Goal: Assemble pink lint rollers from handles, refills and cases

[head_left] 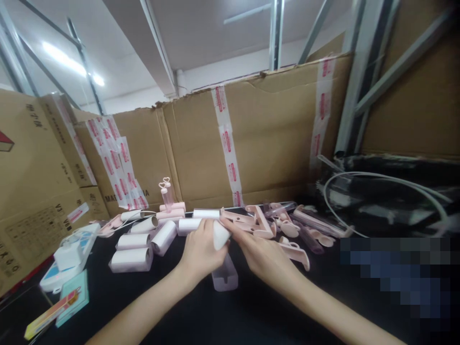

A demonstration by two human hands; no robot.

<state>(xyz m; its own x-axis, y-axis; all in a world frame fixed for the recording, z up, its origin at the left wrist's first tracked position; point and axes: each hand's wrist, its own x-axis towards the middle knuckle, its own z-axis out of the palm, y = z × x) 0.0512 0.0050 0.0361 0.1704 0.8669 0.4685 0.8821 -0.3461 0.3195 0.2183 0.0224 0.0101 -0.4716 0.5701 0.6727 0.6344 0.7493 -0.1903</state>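
Both my hands meet over a black table (201, 311). My left hand (201, 251) is wrapped around a white lint roll (220, 235). My right hand (260, 256) touches the same roll's end with its fingertips. Under the hands lies a translucent pink cover (225, 278). Several more white rolls (143, 239) lie to the left. Pink roller handles (260, 223) lie just beyond my right hand.
Taped cardboard boxes (251, 139) wall off the back and left. A white device and a small teal box (74, 292) sit front left. A white hose loop (388, 191) and dark items lie right. Two upright pink handles (166, 191) stand behind the rolls.
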